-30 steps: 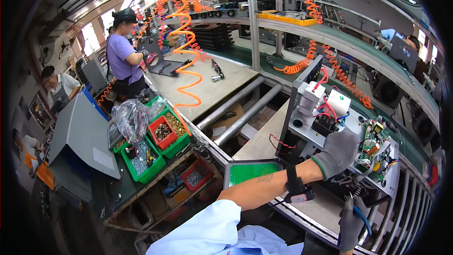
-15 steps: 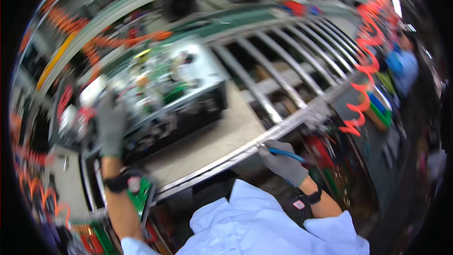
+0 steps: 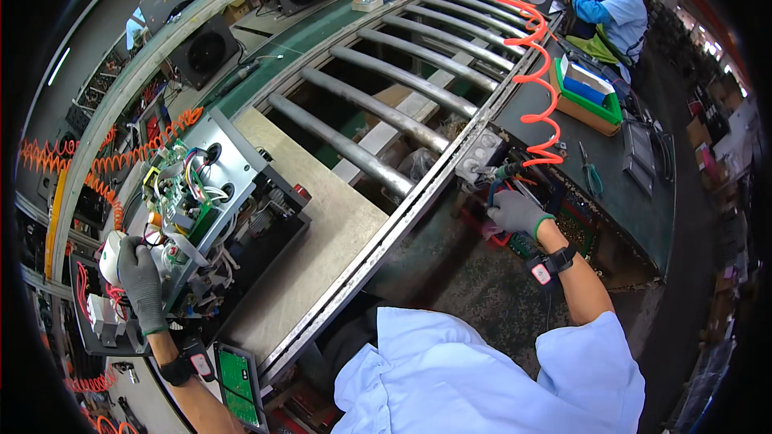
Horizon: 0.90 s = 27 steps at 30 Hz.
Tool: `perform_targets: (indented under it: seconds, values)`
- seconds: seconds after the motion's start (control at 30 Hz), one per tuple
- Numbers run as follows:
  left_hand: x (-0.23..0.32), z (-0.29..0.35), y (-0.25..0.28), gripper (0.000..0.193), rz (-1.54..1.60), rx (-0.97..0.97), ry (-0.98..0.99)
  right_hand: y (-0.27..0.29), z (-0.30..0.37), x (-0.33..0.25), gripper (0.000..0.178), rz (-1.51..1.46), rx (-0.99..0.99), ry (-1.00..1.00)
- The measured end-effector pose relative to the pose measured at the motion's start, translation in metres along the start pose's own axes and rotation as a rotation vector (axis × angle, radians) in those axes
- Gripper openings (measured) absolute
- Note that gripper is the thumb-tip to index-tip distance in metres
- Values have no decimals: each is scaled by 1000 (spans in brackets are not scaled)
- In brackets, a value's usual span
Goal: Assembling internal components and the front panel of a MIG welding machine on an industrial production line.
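1. Roller conveyor adjoins a pale worktop; we note a co-worker at far right.
2. We find the electronics chassis on the worktop's left part, uncovered. Its circuit board and white cylinder are in place. We judge it part-assembled: leads lie slack and no cover is on; fastening is unverifiable.
3. Left hand, gloved: forearm rises from the lower left, fingers against the white cylinder. We cannot tell whether they grip.
4. Right hand, gloved: elbow bent, forearm angled forward, near the orange hose. Fingers curl beside a blue handle; we cannot tell whether they clamp it.
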<state>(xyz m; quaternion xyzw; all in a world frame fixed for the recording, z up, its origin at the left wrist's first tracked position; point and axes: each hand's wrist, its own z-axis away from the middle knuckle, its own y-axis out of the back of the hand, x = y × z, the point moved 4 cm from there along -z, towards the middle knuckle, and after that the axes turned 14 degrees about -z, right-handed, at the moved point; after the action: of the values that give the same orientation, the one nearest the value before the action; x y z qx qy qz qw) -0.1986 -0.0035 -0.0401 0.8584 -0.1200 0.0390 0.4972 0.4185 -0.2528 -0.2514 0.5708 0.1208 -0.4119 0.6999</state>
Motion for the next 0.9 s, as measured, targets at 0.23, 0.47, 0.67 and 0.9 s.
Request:
perform_targets:
  seconds: [0.23,0.47,0.67,0.9]
  values:
    - [11,4,6,27,-133,50,-108,-6,39,58,26,-627,99,-352]
    - [7,11,11,26,55,51,-142,59,25,132,23,-1056,671,-183]
    - [23,43,24,15,-40,119,-48,140,-78,180,33,-1226,382,232]
    - [38,49,33,13,-48,107,28,153,-165,264,39,-1455,115,167]
